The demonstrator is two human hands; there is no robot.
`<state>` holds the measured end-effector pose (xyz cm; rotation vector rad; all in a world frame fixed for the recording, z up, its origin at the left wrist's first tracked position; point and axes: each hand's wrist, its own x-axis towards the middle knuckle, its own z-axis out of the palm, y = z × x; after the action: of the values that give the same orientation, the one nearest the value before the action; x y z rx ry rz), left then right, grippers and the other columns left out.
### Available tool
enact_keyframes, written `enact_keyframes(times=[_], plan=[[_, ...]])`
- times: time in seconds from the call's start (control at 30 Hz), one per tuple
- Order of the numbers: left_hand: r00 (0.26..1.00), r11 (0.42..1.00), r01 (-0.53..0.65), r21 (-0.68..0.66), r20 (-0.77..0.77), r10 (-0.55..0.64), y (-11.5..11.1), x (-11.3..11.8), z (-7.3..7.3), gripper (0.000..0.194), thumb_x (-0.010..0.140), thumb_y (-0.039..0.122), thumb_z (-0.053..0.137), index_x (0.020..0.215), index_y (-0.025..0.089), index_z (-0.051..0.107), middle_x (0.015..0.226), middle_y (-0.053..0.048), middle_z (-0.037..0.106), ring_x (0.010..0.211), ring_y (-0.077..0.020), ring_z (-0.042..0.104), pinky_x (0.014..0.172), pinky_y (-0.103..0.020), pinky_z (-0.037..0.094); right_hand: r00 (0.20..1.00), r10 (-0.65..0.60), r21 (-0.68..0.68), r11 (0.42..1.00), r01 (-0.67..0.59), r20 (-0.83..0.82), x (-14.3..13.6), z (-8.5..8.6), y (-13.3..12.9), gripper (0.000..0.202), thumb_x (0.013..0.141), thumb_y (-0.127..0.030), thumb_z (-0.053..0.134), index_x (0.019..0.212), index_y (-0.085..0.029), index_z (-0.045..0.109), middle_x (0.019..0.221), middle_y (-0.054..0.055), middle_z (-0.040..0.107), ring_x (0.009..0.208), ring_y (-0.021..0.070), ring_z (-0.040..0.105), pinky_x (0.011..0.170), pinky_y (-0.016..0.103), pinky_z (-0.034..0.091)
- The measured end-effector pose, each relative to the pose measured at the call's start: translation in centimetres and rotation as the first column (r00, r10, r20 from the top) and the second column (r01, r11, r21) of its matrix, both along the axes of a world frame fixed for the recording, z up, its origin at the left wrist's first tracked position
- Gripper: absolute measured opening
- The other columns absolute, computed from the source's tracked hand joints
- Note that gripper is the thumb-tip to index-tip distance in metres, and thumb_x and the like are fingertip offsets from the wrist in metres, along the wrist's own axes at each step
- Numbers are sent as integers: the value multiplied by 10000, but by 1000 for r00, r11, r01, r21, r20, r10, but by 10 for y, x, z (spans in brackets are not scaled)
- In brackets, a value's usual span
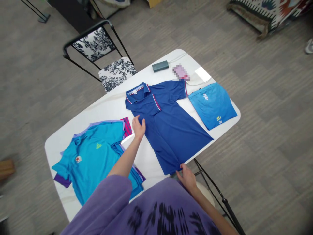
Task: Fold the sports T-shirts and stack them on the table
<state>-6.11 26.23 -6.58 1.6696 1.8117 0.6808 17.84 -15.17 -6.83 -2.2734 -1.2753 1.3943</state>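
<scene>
A dark blue polo shirt (171, 127) lies spread on the white table, its collar toward the far side. One sleeve is folded inward across the chest; the other, with red and white trim, stretches to the right. My left hand (139, 127) is at the shirt's left side, fingers apart and nothing visible between them. At the near hem, my right hand (187, 178) pinches the cloth between thumb and fingers. To the left is a turquoise T-shirt (95, 160), lying flat over purple garments. A folded bright blue garment (214, 106) rests on the right.
A dark grey box-shaped device (160, 66) with a cable, a blurred pink item (181, 71) and a white rectangular object (202, 74) sit at the table's (85, 114) far end. Beyond the far edge stands a patterned chair (117, 71). Another chair's black frame (217, 192) is at the near right.
</scene>
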Motion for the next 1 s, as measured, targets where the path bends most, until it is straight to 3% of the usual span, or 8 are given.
enact_keyframes(times=[0.1,0.2,0.37,0.5,0.6,0.77,0.9,1.0], plan=[[983,999,38,-23,-179,-41,-85,-37,-20,702,1096,487,578,1711,174,455,1757,-239,443,1706,-361,340,1410,-591,279,997,69,76,995,-72,32,9,8,38,200,978,-548,565,1059,-378,499,950,45,698,914,378,772,809,506,572],[965,994,82,-67,-245,-96,-133,-58,-38,811,1079,583,571,1788,246,367,1834,-187,363,1757,-360,231,1414,-625,252,980,195,200,959,-199,40,14,16,115,202,1021,-501,561,1168,-364,580,937,43,713,903,337,757,861,484,580],[944,988,123,-96,-296,-147,-142,-71,-60,884,1023,657,635,1806,354,357,1851,-92,355,1769,-378,161,1430,-668,185,874,456,414,772,-482,168,-27,20,315,230,1099,-388,555,1240,-246,669,1109,69,760,1051,252,727,990,389,544],[940,989,121,-87,-309,-142,-137,-82,-73,940,981,648,693,1809,366,350,1855,-56,334,1763,-391,164,1428,-671,210,759,590,506,583,-635,273,-117,8,485,249,1149,-374,539,1304,-219,658,1254,82,733,1179,247,685,1073,387,532],[940,990,113,-78,-315,-132,-136,-90,-81,990,957,621,729,1820,380,308,1845,-30,351,1758,-386,184,1431,-649,234,684,619,467,508,-724,386,-194,-10,581,359,1170,-433,519,1393,-170,618,1385,128,665,1291,288,627,1163,469,506],[943,990,105,-95,-308,-130,-135,-98,-88,1018,952,643,719,1828,374,277,1832,-20,367,1753,-366,195,1438,-617,245,517,688,231,470,-852,509,-274,-38,661,584,1107,-597,625,1313,-54,690,1431,191,652,1435,384,521,1284,634,361],[947,987,101,-124,-292,-133,-132,-103,-88,1008,961,668,695,1829,367,279,1837,-6,354,1754,-351,184,1449,-597,228,392,763,133,381,-915,513,-283,-43,687,362,1082,-403,694,1141,-55,771,1242,160,767,1440,387,539,1303,651,303],[953,986,100,-130,-274,-133,-131,-105,-87,1000,953,660,715,1820,361,316,1829,-13,377,1752,-358,203,1449,-591,229,452,748,164,430,-888,486,-270,-42,708,295,1115,-322,615,1176,-71,758,1169,138,798,1335,364,646,1239,657,407]])
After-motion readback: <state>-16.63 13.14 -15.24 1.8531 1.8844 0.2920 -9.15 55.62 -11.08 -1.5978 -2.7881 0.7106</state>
